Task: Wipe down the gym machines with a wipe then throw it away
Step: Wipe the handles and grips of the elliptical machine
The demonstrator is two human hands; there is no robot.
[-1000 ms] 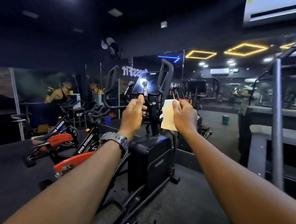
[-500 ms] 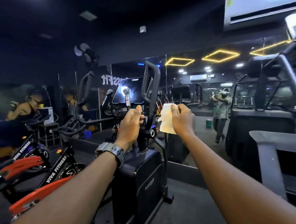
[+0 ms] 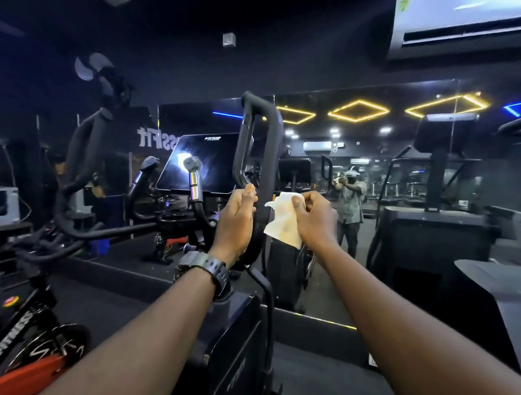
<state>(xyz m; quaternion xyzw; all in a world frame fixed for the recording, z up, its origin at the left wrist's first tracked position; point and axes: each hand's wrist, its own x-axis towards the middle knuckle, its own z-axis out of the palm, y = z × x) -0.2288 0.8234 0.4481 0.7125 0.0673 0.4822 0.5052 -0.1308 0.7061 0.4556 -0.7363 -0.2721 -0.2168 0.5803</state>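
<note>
Head view: both bare arms reach forward to a dark elliptical machine (image 3: 239, 347) standing before a wall mirror (image 3: 406, 162). The left hand (image 3: 236, 223), with a black watch (image 3: 210, 270) on its wrist, has its fingers curled round the machine's upright looped handle (image 3: 257, 142), gripping the loop's lower part. The right hand (image 3: 315, 221) is just right of that handle, its fingers and thumb pinching a crumpled white wipe (image 3: 283, 221); the wipe hangs from the fingertips and its left edge lies against the handle's right side, though whether it presses there cannot be told. Left of the handle sits the machine's dark console screen (image 3: 203, 164), with a short silver-banded grip (image 3: 194, 175) in front of it. At the lower left edge a spin bike (image 3: 19, 350) with an orange frame shows. In the mirror, a person's reflection (image 3: 350, 208) appears.
</note>
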